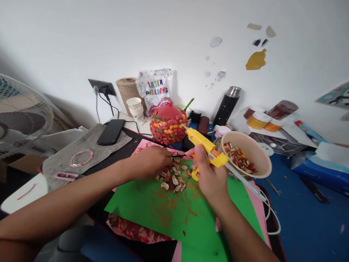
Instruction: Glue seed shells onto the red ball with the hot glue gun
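My right hand (pixel 208 174) is wrapped round the grip of a yellow glue gun (pixel 205 145), whose nozzle points up and left toward a red ball covered in coloured shells (pixel 168 125). My left hand (pixel 151 162) rests closed over a pile of pistachio shells (pixel 174 176) on a green paper sheet (pixel 152 207); what its fingertips pinch is too small to name. A beige bowl of painted shells (pixel 247 158) tilts just right of the gun.
A black phone (pixel 111 131) lies on a grey cloth at the left, a fan (pixel 21 116) beyond it. A twine roll, paper cups (pixel 135 107), a balloon packet, a black flask (pixel 227 106) and paint jars (pixel 257 120) line the wall. The gun's white cable (pixel 269 214) trails right.
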Motion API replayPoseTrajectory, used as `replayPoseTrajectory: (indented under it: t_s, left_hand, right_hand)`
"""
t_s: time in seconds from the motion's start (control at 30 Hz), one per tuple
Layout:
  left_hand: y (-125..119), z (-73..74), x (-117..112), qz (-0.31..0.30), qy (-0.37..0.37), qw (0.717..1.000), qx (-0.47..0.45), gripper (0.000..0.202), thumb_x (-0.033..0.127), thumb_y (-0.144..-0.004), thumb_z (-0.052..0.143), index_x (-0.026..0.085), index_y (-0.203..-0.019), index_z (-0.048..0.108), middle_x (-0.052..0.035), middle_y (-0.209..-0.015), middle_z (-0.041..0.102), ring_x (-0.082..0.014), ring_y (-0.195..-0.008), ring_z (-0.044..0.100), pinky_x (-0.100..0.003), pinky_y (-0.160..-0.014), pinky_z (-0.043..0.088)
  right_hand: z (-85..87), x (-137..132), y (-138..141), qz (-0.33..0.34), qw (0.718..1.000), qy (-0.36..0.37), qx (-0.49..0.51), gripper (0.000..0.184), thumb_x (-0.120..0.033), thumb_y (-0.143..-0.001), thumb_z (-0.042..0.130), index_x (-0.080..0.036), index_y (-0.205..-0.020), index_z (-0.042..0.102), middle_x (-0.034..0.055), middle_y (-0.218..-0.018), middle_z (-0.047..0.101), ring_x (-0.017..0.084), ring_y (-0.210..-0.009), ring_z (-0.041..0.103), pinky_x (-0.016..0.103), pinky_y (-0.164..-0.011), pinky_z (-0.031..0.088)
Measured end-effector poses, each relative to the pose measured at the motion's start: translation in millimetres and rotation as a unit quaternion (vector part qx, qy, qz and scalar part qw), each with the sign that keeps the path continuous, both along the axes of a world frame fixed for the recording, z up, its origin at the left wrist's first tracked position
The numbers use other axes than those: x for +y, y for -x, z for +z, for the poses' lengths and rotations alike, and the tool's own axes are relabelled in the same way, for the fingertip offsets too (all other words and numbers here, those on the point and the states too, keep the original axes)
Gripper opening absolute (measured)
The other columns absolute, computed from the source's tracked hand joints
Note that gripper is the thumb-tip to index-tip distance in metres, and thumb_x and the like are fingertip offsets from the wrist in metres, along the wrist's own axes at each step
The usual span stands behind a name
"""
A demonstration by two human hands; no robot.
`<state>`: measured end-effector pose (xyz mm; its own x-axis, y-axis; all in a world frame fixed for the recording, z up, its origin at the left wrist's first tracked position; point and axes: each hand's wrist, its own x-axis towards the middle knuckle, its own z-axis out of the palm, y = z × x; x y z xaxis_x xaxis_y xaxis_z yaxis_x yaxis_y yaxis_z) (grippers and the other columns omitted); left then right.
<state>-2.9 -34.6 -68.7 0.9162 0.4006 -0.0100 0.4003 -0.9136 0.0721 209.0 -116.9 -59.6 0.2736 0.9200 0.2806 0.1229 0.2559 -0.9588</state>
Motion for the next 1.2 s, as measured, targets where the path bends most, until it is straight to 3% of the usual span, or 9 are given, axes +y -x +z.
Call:
replayPoseTrajectory:
  t_s: [0.27,0.43,0.53,0.63,0.77,0.87,0.93,1.03,1.2]
  left_hand:
    - [-4,3.9,0,0.002,0.012,1.000,-0.017,0.008,0.021,-0.100,0.073,0.019,-0.101,0.081,-0.0079,-0.094,0.080,-0.0267,-0.089,0.074,-0.035,-0.077,0.052]
    - [1,12.7,2,0.014,0.073,0.995,-0.066,0.013,0.024,-0.103,0.068,0.019,-0.099,0.079,-0.0078,-0.096,0.079,-0.0239,-0.087,0.073,-0.032,-0.077,0.052]
    - [4,22.9,3,0.058,0.174,0.975,-0.124,0.011,0.026,-0.101,0.070,0.020,-0.101,0.080,-0.0061,-0.099,0.081,-0.0207,-0.087,0.075,-0.029,-0.078,0.053]
    - [3,30.4,3,0.105,0.318,0.914,-0.228,0.014,0.032,-0.096,0.076,0.020,-0.102,0.080,-0.0049,-0.099,0.083,-0.0188,-0.088,0.076,-0.028,-0.082,0.056]
    - [-4,28.5,3,0.159,0.491,0.777,-0.360,0.026,0.039,-0.085,0.090,0.017,-0.094,0.079,-0.0033,-0.085,0.079,-0.0144,-0.074,0.069,-0.025,-0.069,0.054]
    - [-13,22.0,1,0.191,0.568,0.674,-0.433,0.037,0.044,-0.077,0.099,0.015,-0.089,0.079,-0.0024,-0.077,0.074,-0.0119,-0.066,0.063,-0.023,-0.063,0.049]
    - [-19,18.9,0,0.202,0.610,0.623,-0.446,0.042,0.048,-0.076,0.100,0.014,-0.089,0.080,-0.0032,-0.074,0.073,-0.0121,-0.063,0.062,-0.024,-0.060,0.048]
    - [-27,17.8,-1,0.198,0.647,0.577,-0.458,0.044,0.051,-0.076,0.100,0.014,-0.087,0.079,-0.0043,-0.074,0.073,-0.0121,-0.062,0.062,-0.023,-0.057,0.046]
    - [-37,21.0,-3,0.191,0.642,0.574,-0.472,0.042,0.048,-0.076,0.102,0.015,-0.090,0.081,-0.0033,-0.073,0.074,-0.0113,-0.062,0.062,-0.022,-0.057,0.045]
  right_hand:
    - [-0.1,0,-2,0.010,1.000,-0.006,-0.010,0.064,-0.080,-0.096,0.066,-0.019,-0.086,0.084,-0.0032,-0.057,0.051,0.013,-0.049,0.045,0.029,-0.049,0.044]
    - [0.3,1,-1,0.014,0.999,-0.021,-0.023,0.059,-0.075,-0.099,0.065,-0.020,-0.085,0.083,-0.0030,-0.056,0.051,0.014,-0.051,0.048,0.030,-0.052,0.047]
    - [1.7,1,0,0.012,1.000,-0.018,-0.017,0.059,-0.075,-0.097,0.067,-0.020,-0.081,0.081,-0.0026,-0.055,0.053,0.014,-0.050,0.049,0.030,-0.053,0.048]
    - [3.1,1,1,0.011,1.000,-0.019,-0.013,0.060,-0.076,-0.096,0.067,-0.020,-0.079,0.080,-0.0025,-0.055,0.053,0.014,-0.050,0.048,0.030,-0.051,0.047]
    - [2.9,0,2,0.015,0.999,-0.026,-0.019,0.059,-0.075,-0.098,0.066,-0.019,-0.081,0.079,-0.0034,-0.056,0.051,0.013,-0.049,0.046,0.029,-0.051,0.047]
    - [2.6,0,2,0.017,0.999,-0.026,-0.024,0.058,-0.073,-0.099,0.065,-0.020,-0.084,0.080,-0.0027,-0.057,0.053,0.014,-0.051,0.049,0.029,-0.052,0.049]
    - [3.7,0,2,0.020,0.999,-0.023,-0.025,0.055,-0.072,-0.098,0.068,-0.020,-0.085,0.080,-0.0016,-0.058,0.056,0.016,-0.053,0.052,0.030,-0.052,0.050]
    - [7.0,0,2,0.019,1.000,-0.018,-0.015,0.052,-0.071,-0.095,0.071,-0.021,-0.085,0.080,-0.0004,-0.059,0.059,0.018,-0.054,0.055,0.032,-0.054,0.054]
    - [9.8,5,1,0.017,0.999,-0.029,0.013,0.040,-0.062,-0.091,0.081,-0.023,-0.082,0.077,0.0042,-0.071,0.074,0.021,-0.063,0.068,0.036,-0.064,0.063]
